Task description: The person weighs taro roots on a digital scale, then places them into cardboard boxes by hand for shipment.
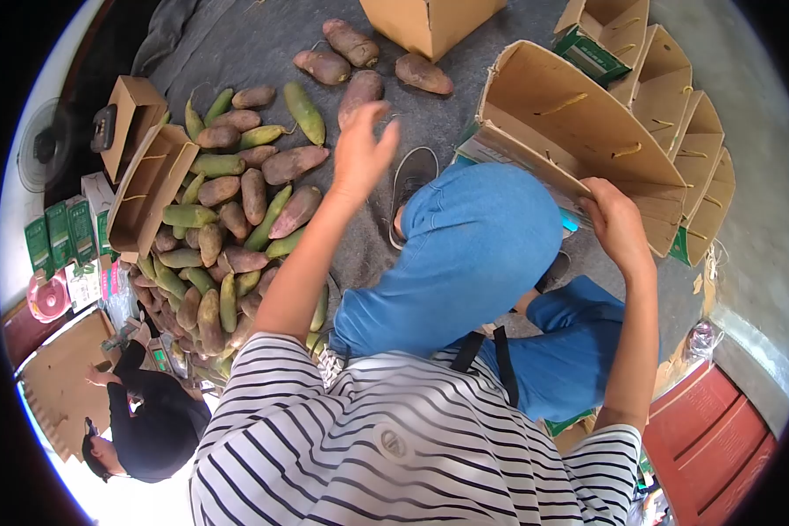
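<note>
On the dark ground cloth, my left hand (366, 151) is held with thumb and fingers apart, nothing in it. Just beyond its fingertips lies a reddish-brown radish (362, 91), partly hidden by the hand. My right hand (616, 219) has its fingers wrapped over the near edge of an open cardboard box (543, 153) with yellow string loops, beside my right knee. The visible part of that box's inside shows bare cardboard. A large pile of reddish and green radishes (254, 195) spreads to the left of my left arm.
Three more reddish radishes (423, 74) lie near another cardboard box (430, 26) at the top. Several open boxes (666, 96) stand nested at the upper right. An open box (149, 188) sits left of the pile. A person in dark clothes (153, 421) is at the lower left.
</note>
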The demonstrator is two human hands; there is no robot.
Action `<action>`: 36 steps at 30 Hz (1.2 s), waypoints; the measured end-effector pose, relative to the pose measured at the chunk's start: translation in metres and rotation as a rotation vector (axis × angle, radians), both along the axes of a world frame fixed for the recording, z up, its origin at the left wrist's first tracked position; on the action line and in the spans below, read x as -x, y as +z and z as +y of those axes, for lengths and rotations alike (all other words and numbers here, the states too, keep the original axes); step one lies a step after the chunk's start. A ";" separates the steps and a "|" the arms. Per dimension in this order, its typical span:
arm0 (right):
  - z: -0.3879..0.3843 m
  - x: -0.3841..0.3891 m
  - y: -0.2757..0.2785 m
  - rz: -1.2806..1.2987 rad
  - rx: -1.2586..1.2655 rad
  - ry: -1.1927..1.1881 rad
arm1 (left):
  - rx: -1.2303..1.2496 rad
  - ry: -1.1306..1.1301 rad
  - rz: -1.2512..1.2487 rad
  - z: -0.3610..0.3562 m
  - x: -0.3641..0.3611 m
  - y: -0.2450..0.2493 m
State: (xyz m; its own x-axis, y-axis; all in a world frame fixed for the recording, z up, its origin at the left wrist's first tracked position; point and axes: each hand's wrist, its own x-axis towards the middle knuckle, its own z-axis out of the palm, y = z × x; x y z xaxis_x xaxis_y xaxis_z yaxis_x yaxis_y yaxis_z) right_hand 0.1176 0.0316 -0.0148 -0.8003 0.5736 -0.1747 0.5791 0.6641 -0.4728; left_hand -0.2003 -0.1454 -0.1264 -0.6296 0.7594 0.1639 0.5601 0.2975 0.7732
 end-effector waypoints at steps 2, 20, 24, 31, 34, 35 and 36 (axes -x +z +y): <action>-0.002 0.002 0.000 -0.049 -0.032 -0.004 | 0.358 0.040 0.120 -0.048 0.027 -0.057; 0.006 0.000 0.003 -0.054 0.038 0.018 | 1.285 0.079 0.223 -0.191 0.096 -0.187; 0.006 -0.004 -0.002 -0.073 0.029 0.025 | 1.380 -0.027 0.376 -0.168 0.078 -0.161; 0.005 -0.008 -0.005 -0.044 0.003 0.001 | 1.232 -0.125 0.401 -0.189 0.078 -0.203; 0.004 -0.008 -0.007 -0.027 -0.015 0.006 | 1.061 -0.106 0.273 -0.185 0.077 -0.187; 0.004 -0.009 -0.009 -0.014 -0.032 0.004 | 0.905 -0.046 0.242 -0.184 0.076 -0.186; 0.004 -0.010 -0.011 -0.005 -0.049 -0.001 | 0.797 0.085 0.053 -0.166 0.065 -0.162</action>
